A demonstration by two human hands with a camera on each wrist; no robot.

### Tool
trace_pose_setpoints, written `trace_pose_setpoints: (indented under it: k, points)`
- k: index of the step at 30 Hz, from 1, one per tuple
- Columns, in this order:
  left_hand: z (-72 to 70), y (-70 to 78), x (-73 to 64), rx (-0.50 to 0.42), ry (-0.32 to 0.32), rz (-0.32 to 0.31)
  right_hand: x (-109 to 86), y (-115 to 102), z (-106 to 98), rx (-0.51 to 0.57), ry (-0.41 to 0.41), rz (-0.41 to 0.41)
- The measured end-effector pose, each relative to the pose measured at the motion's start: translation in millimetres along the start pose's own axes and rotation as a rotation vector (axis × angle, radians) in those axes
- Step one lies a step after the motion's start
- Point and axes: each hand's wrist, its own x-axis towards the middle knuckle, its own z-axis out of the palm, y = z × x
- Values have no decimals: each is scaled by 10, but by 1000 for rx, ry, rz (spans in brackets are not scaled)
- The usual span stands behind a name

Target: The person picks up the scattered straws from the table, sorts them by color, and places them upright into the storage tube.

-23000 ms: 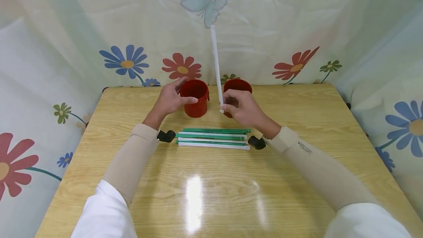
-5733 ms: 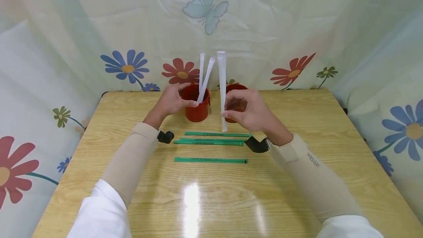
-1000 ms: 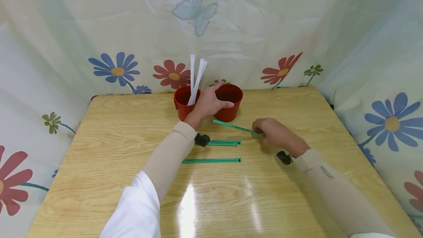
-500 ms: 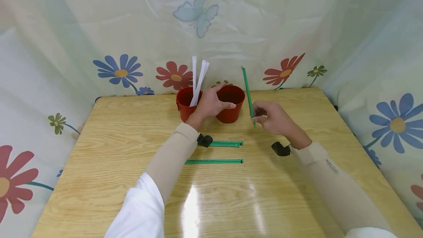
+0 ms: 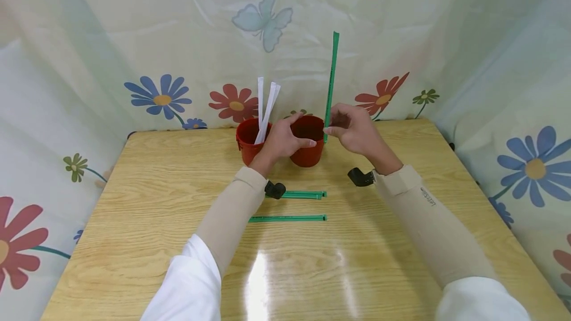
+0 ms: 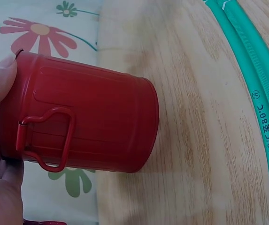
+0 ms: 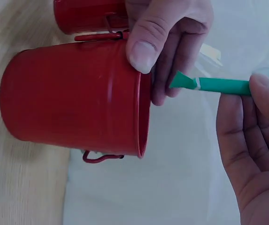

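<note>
My left hand point(image 5: 281, 137) holds the right-hand red bucket point(image 5: 308, 155) at its rim. In the left wrist view, thumb and fingers lie on either side of that bucket point(image 6: 92, 103), its wire handle facing the camera. My right hand point(image 5: 352, 128) pinches a green-wrapped straw point(image 5: 332, 73) near its lower end and holds it upright by the bucket's right edge. In the right wrist view the flattened tip of the straw point(image 7: 223, 86) points at the bucket's mouth, just outside the rim. White-wrapped straws point(image 5: 269, 108) lean in the left-hand red bucket point(image 5: 249, 150).
On the wooden table point(image 5: 178, 182), a pair of green straws point(image 5: 303, 194) lies side by side, partly behind my left wrist. Another green straw point(image 5: 290, 218) lies nearer to me. A flowered curtain point(image 5: 339, 14) stands close behind the buckets.
White straws from the table now stand in the left bucket. My left hand has shifted to the right bucket. My right hand has lifted a green straw, turned it upright and brought it leftward.
</note>
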Motion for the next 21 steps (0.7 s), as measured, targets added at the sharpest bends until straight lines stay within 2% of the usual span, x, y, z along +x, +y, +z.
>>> trace_pose_setpoints:
  k: [3, 9, 15, 21]
  points:
    - [8, -4, -5, -4, 1, -2, 69, -5, 27, 27, 32, 32]
    - [18, 2, -4, -10, 0, -27, 191, -4, 90, 0, 98, 95]
    - [13, 10, 11, -33, -5, -50, 326, 56, 139, -30, 117, 112]
    - [9, 5, 16, -30, -5, -30, 397, 124, 170, -56, 113, 145]
